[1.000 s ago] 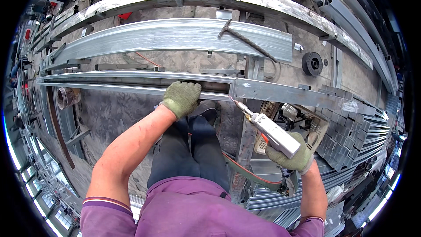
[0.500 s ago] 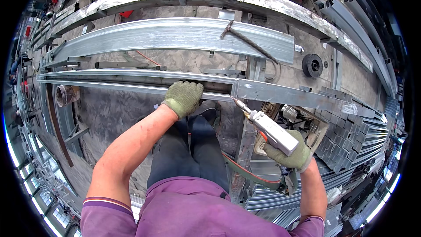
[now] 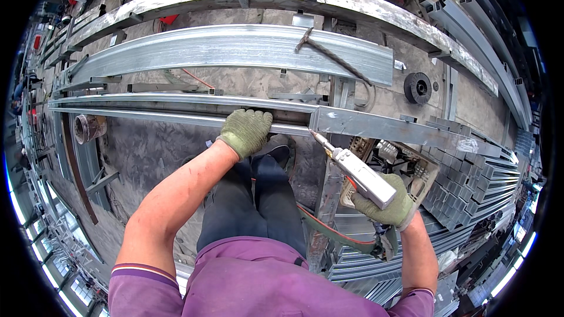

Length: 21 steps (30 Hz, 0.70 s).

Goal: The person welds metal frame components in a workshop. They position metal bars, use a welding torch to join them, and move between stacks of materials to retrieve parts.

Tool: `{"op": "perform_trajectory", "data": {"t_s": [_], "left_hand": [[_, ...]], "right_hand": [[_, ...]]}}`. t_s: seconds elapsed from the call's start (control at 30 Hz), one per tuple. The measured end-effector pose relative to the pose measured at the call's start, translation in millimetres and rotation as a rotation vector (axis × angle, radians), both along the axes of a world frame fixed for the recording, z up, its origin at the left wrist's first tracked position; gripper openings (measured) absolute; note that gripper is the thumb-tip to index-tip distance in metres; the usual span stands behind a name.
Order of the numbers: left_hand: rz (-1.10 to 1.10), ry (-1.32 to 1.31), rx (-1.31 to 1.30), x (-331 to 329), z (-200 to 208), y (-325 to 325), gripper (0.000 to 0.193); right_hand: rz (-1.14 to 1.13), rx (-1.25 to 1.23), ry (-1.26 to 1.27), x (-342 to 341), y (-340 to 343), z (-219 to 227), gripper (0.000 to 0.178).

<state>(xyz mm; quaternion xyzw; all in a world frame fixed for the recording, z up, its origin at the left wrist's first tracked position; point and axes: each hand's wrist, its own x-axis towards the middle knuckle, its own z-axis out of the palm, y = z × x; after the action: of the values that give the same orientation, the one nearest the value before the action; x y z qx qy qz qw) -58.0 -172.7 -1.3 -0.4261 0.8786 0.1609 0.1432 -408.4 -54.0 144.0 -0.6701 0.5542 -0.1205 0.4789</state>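
Note:
My left hand, in a green knit glove, is closed over the near edge of a long galvanized steel channel, open side up. My gloved right hand grips a white welding gun with a pointed copper-coloured nozzle. The nozzle tip lies at or just short of the near corner where the channel meets a closed rectangular steel tube; contact cannot be made out. The fingers under the gun are partly hidden.
Beyond lies a wide steel profile with a slag hammer on it. A black spool sits on the floor. Right of me are a crate of parts and stacked square tubes. A bucket stands left.
My right hand and the welding gun have shifted very slightly, with the nozzle still by the corner. The left hand stays in place on the channel.

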Motion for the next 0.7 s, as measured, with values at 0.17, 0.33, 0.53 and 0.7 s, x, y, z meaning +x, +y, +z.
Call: {"op": "perform_trajectory", "data": {"t_s": [0.17,0.33,0.53,0.7], "left_hand": [[-0.010,0.005,-0.008,0.2,-1.2,0.6,0.043],[0.000,0.003,-0.008,0.5,-1.0,1.2,0.042],[-0.004,0.006,-0.011,0.2,-0.8,0.0,0.042],[-0.003,-0.008,0.003,-0.2,0.4,-0.1,0.041]], "right_hand": [[-0.013,-0.008,0.010,2.1,0.0,0.4,0.022],[0.033,-0.059,0.045,1.7,0.5,-3.0,0.020],[0.044,-0.097,0.058,3.5,0.3,-1.9,0.020],[0.024,-0.086,0.049,5.0,1.1,-0.5,0.024]]}}
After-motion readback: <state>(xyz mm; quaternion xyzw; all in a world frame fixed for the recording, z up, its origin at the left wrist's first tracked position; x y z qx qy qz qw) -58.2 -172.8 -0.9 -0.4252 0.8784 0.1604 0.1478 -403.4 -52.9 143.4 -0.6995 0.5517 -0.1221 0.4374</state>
